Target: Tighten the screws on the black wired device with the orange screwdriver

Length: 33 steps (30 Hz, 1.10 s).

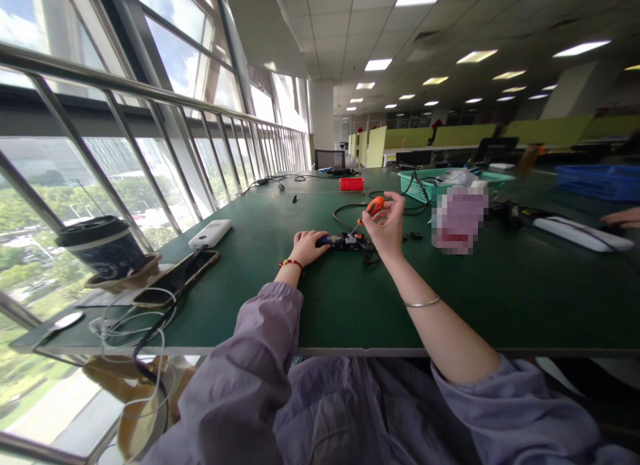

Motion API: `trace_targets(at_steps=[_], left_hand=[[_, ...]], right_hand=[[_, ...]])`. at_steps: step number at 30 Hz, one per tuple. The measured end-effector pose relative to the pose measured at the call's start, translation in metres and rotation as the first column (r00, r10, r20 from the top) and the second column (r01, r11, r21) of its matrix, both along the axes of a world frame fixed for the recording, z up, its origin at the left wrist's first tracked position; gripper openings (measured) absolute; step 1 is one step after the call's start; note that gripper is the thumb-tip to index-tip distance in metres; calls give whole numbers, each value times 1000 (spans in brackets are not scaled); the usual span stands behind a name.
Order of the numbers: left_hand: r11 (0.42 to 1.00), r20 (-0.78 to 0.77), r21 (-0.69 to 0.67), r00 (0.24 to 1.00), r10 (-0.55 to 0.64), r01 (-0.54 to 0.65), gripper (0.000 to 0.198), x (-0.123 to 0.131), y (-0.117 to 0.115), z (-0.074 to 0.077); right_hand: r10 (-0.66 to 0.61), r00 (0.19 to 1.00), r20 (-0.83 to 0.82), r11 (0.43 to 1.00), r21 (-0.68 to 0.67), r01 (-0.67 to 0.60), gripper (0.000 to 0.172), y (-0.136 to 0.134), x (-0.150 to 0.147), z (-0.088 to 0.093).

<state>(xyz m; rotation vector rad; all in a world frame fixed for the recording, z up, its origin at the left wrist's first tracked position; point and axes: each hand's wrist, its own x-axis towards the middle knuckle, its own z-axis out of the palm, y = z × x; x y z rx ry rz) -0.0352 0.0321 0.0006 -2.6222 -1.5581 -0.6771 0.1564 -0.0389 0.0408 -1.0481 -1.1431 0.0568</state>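
My left hand [307, 248] is closed round the blue-ended left part of a dark device [354, 241] lying on the green table [320, 318]. The device has black and small orange parts; its exact kind cannot be made out. My right hand [389, 222] grips the orange handle of a screwdriver [375, 206] between thumb and fingers. Its thin shaft slants down and left to the middle of the device; whether the tip touches a screw is too small to tell. Small black pieces [415, 235] lie just right of my right wrist.
Left are a paper cup [103, 248], a phone [177, 278], a white power bank [211, 234] and tangled cables. Behind stand a red box [351, 184] and a green basket [423, 188]. To the right are a blurred-out pink item [460, 218], a white power strip [583, 234], a blue basket [600, 180] and another person's hand [623, 217].
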Motion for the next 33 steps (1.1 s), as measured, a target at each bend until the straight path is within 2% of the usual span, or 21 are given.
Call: trace_targets(at_steps=[3,5,7,9,10,13,15,18,21,25,27,29,31,33], left_hand=[[1000,2,2,1000,-4,4,38,0,1,-1],[1000,4,5,1000,-7,7,38,0,1,-1],[1000,2,5,1000,-8,8,38,-1,1,-1],[1000,-1,3,1000,-5,5,38,0,1,-1],[1000,-2,3,1000,-3,3,38,0,1,-1],[1000,-1,2,1000,2,-2,38,0,1,-1],[1000,1,3,1000,0,0,38,1,1,-1],[1000,5,5,1000,-1,1,38,0,0,-1],[1000,2,3,1000,3,-3,38,0,0,0],[1000,-6,0,1000,2,-2,37,0,-1,0],[1000,-6,-1,1000,2,-2,37,0,-1,1],[1000,-4,-3,1000,3,-3,37,0,-1,1],[1000,-2,-3,1000,-1,1,37,0,-1,1],[1000,0,-4,1000,-5,5,37,0,-1,1]], right_hand=[[-116,993,4,992,-44,116,57,-3,1,1],[-165,986,29,981,-97,167,43,-5,1,2],[-157,986,53,979,-126,163,28,-5,1,3],[-115,991,61,986,-110,121,21,-4,1,2],[-92,994,59,991,-89,97,21,-3,1,1],[-64,997,44,998,-12,65,48,1,1,-1],[-83,995,51,997,10,83,59,2,2,-2],[-162,986,40,986,-23,163,59,0,3,-1],[-246,969,38,962,-114,249,60,-2,6,0],[-298,952,73,937,-166,306,50,-2,11,1],[-241,970,37,964,-109,243,49,1,11,0],[-79,997,-24,996,-33,78,60,5,10,-1],[93,992,-83,996,-3,-93,71,8,8,-2],[101,989,-104,993,-55,-107,72,9,6,-2]])
